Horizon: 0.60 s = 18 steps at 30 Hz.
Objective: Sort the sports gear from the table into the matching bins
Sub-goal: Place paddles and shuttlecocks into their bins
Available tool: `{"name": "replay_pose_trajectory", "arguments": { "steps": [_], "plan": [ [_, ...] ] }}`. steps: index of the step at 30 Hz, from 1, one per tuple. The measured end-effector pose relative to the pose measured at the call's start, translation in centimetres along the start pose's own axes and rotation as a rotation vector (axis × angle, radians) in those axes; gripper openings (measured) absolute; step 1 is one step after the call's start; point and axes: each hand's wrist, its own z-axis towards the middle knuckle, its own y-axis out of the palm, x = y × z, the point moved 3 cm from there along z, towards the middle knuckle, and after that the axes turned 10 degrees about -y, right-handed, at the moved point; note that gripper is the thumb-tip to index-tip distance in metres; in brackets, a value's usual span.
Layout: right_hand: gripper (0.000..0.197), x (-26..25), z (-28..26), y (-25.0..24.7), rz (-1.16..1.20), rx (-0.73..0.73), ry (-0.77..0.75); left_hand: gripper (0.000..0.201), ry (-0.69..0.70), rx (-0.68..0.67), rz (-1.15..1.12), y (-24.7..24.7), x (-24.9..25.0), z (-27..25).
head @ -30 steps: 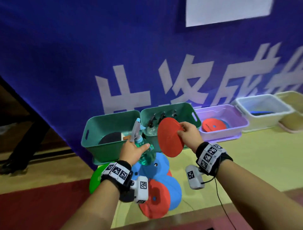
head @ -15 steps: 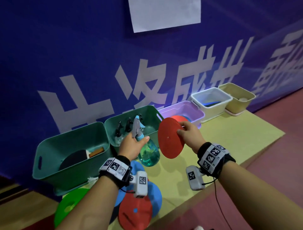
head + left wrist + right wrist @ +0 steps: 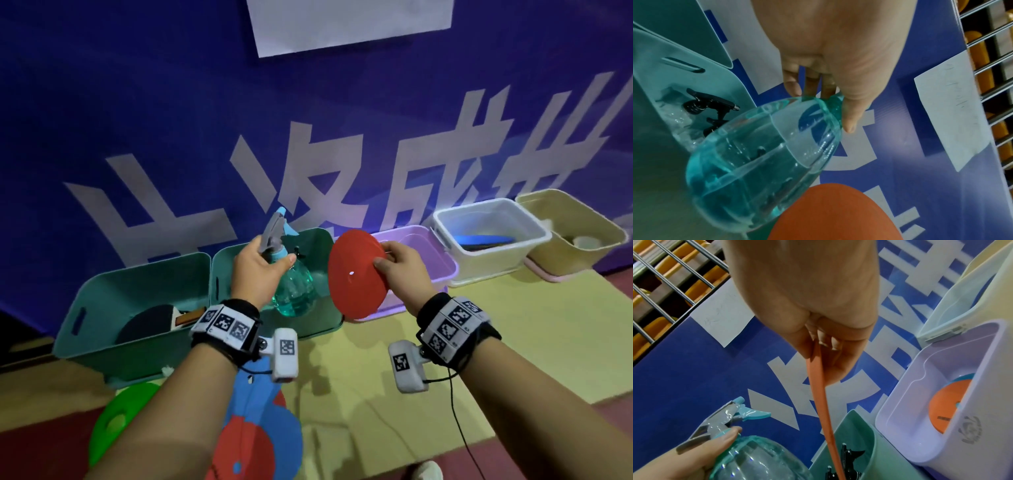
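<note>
My left hand grips the neck of a teal spray bottle and holds it above the second green bin, where black-topped spray bottles lie. In the left wrist view my fingers wrap the bottle just under its trigger. My right hand pinches the edge of a red flat disc in front of the purple bin. The right wrist view shows the disc edge-on and a red and a blue disc inside the purple bin.
The left green bin holds a black paddle. A white bin and a yellow bin stand to the right. Green, blue and red discs lie near the table's front left edge. A blue banner backs the bins.
Both hands have moved forward toward the bins with the bottle and the disc; the bottle is now over the second green bin. My head has turned right, bringing more of the right bins into sight.
</note>
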Motion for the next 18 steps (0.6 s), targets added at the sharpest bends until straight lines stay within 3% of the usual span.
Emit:
{"name": "replay_pose_trajectory", "arguments": {
  "steps": [9,14,18],
  "plan": [
    [0.02,3.4,8.1,-3.3,0.152,-0.139,0.022,0.022,-0.073,0.282,0.19,4.1,3.6,2.6],
    [0.02,4.5,10.6,-2.5,0.153,-0.201,0.016,0.029,-0.135,0.302,0.257,5.1,2.5,3.9],
    [0.022,4.8,12.0,-1.2,0.144,-0.228,0.022,0.021,-0.112,0.272,0.345,6.4,1.0,5.2]
  ]
}}
